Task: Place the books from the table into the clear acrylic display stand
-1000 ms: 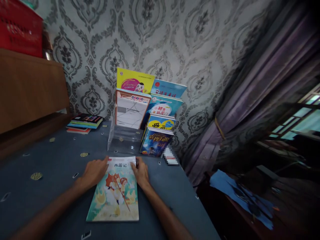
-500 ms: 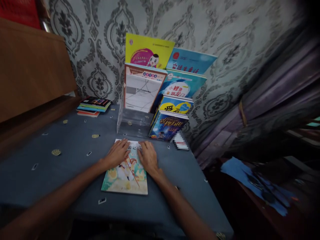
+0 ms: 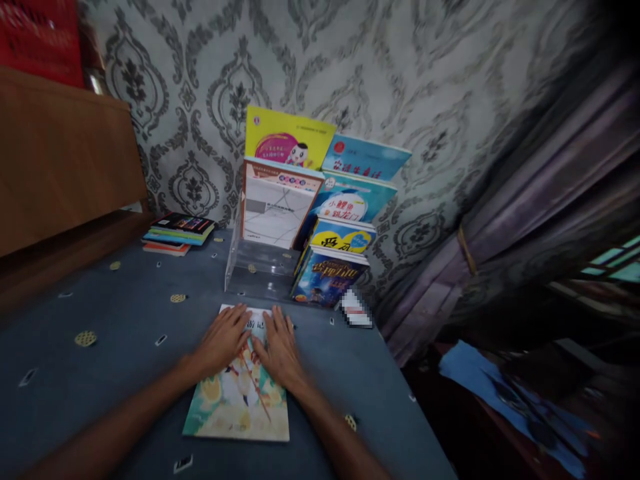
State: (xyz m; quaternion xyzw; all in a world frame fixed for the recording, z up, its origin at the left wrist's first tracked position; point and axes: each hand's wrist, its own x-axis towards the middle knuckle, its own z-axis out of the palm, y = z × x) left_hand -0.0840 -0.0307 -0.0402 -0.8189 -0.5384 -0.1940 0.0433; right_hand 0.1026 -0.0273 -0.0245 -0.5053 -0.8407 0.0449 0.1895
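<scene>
A picture-covered book (image 3: pixel 245 407) lies flat on the blue-grey tablecloth, its cover facing up. My left hand (image 3: pixel 223 339) rests flat on the upper left of the cover, fingers stretched out. On the upper right, my right hand (image 3: pixel 278 348) lies with its fingers spread and its thumb reaching inward over the cover. Between the hands part of the title shows. Just behind the book stands a clear acrylic book rack (image 3: pixel 260 280), whose front left tier holds no book. A dark blue book (image 3: pixel 327 277) sits in its front right tier.
Higher in the rack are a yellow book (image 3: pixel 290 137), a white-covered book (image 3: pixel 277 213) and blue books. A small stack of books (image 3: pixel 180 230) lies at the back left, beside a wooden cabinet (image 3: pixel 65 160). A curtain (image 3: pixel 450 267) hangs past the table's right edge.
The view has tilted up, so the scene sits lower. My right hand has shifted inward over the cover, and its thumb is now spread towards the middle.
</scene>
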